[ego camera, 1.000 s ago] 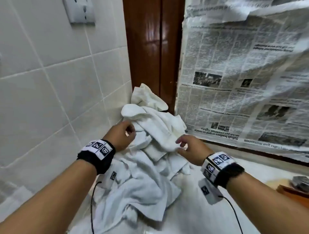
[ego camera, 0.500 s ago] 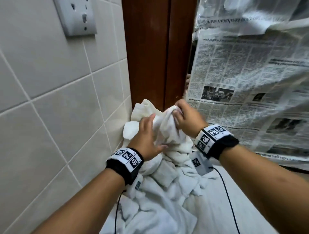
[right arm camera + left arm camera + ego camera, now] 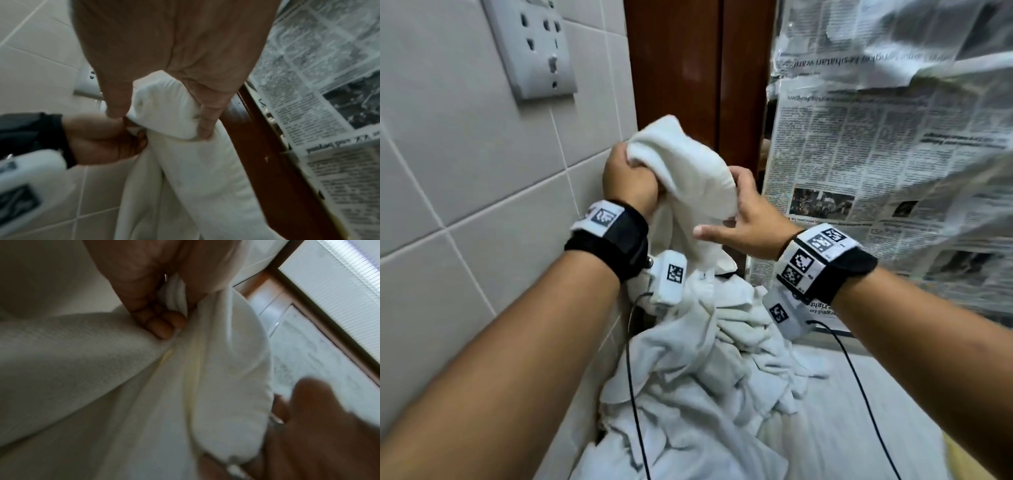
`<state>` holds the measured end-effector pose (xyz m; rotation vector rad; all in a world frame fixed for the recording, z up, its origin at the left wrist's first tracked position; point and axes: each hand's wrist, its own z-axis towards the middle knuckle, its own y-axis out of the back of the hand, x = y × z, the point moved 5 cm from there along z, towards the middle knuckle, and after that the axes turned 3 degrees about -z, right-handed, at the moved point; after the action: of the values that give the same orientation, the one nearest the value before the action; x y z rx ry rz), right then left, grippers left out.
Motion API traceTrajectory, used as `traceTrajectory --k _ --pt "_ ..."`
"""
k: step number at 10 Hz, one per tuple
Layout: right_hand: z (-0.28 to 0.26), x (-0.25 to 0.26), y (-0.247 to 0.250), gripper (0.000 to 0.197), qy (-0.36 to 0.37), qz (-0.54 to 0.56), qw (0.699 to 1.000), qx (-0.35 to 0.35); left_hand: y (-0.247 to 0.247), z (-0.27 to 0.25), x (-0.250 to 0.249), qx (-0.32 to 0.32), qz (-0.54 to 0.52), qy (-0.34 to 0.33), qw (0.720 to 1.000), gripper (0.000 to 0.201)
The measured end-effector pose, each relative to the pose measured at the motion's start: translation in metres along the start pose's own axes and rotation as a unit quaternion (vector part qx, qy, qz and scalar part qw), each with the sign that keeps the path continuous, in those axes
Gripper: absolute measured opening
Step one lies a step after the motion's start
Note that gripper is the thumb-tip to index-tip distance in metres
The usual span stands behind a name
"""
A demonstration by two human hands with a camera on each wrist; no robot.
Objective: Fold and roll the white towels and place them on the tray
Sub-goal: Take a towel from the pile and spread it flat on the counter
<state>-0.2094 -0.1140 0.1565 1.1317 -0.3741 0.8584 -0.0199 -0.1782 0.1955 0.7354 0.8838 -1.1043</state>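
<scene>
Head view: I am gripping a white towel point(image 3: 688, 171) in my left hand point(image 3: 628, 181), lifting it off the towel pile point(image 3: 705, 394). My right hand point(image 3: 748, 212) is pinching its hanging fold, probably to find an edge for folding.

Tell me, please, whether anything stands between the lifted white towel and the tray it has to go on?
That cannot be judged: no tray shows in any view. The left hand and right hand both hold the lifted towel above the heap of towels, beside the tiled wall.
</scene>
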Motion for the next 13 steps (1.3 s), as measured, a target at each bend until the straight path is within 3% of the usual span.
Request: traceTrajectory --k 1,2,3,4,5,6,7,8,9,10,11,12,13 --pt "0.002 0.014 -0.018 0.119 -0.012 0.002 1.0 0.017 -0.005 -0.012 -0.039 0.043 -0.071 -0.047 0.995 0.031" --pt "0.005 0.021 -0.019 0.084 -0.044 0.022 0.998 -0.039 -0.013 -0.039 -0.06 0.156 -0.098 -0.116 0.976 0.037" --pt "0.01 0.021 0.004 0.042 -0.064 -0.033 0.991 -0.109 -0.014 -0.049 -0.071 0.204 -0.152 -0.156 0.954 0.056" --pt "0.012 0.031 0.041 0.047 -0.076 0.04 0.98 -0.179 -0.004 -0.051 -0.059 0.181 -0.123 -0.167 0.961 0.083" --pt "0.017 0.048 0.058 0.057 -0.078 0.123 0.978 -0.15 -0.004 -0.064 -0.011 0.155 0.133 -0.12 0.972 0.119" --pt "0.021 0.046 0.088 0.037 -0.088 0.354 0.903 -0.226 -0.006 -0.076 0.036 0.16 0.158 -0.007 0.974 0.072" --pt "0.01 0.042 0.108 0.033 -0.104 0.341 0.896 -0.264 0.003 -0.065 0.034 0.13 0.168 -0.025 0.977 0.023" --pt "-0.008 0.023 0.115 0.039 -0.134 0.305 0.9 -0.28 0.023 -0.041 0.001 0.024 0.135 -0.045 0.99 0.027" --pt "-0.024 0.006 0.103 0.043 -0.198 0.108 0.947 -0.229 0.039 -0.017 -0.035 -0.047 0.081 -0.054 0.994 0.022" --pt "-0.039 -0.007 0.077 0.032 -0.253 0.01 0.961 -0.108 0.047 -0.002 -0.06 -0.037 0.066 -0.065 0.995 0.029" --pt "-0.046 -0.019 0.07 0.03 -0.278 0.04 0.952 -0.117 0.048 -0.003 -0.06 0.005 0.081 -0.056 0.995 0.028" --pt "-0.047 -0.019 0.062 0.041 -0.301 0.183 0.926 -0.131 0.045 -0.01 -0.04 0.051 0.052 -0.007 0.997 0.028" --pt "-0.044 0.003 0.039 0.046 -0.242 0.245 0.939 -0.014 0.045 -0.023 -0.021 0.087 -0.011 0.037 0.995 0.027"
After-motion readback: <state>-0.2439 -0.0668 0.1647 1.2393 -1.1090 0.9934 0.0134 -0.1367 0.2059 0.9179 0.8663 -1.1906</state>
